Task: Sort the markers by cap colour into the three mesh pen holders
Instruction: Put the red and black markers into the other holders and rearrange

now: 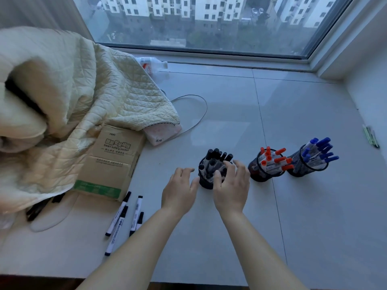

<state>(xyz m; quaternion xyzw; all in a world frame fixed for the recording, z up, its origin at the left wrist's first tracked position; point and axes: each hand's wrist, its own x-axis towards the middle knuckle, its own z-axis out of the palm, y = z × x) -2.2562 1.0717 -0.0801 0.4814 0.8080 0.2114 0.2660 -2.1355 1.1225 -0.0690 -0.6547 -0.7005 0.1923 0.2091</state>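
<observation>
Three black mesh pen holders stand in a row on the pale sill. The left holder (204,181) carries black-capped markers (215,156). The middle holder (259,174) carries red-capped markers (276,159), and the right holder (303,166) carries blue-capped markers (320,147). Several black-capped markers (125,218) lie loose at the front left. My left hand (180,189) hovers just left of the black holder, fingers relaxed, its thumb near the holder's side. My right hand (231,185) reaches over the black holder's near rim with spread fingers among the markers; I see nothing gripped.
A cardboard box (109,162) lies left of the holders, partly under a cream quilt (73,86). A thin grey cable (199,114) loops behind, near a plastic bottle (152,63) by the window. A few pens (370,136) lie at the right wall.
</observation>
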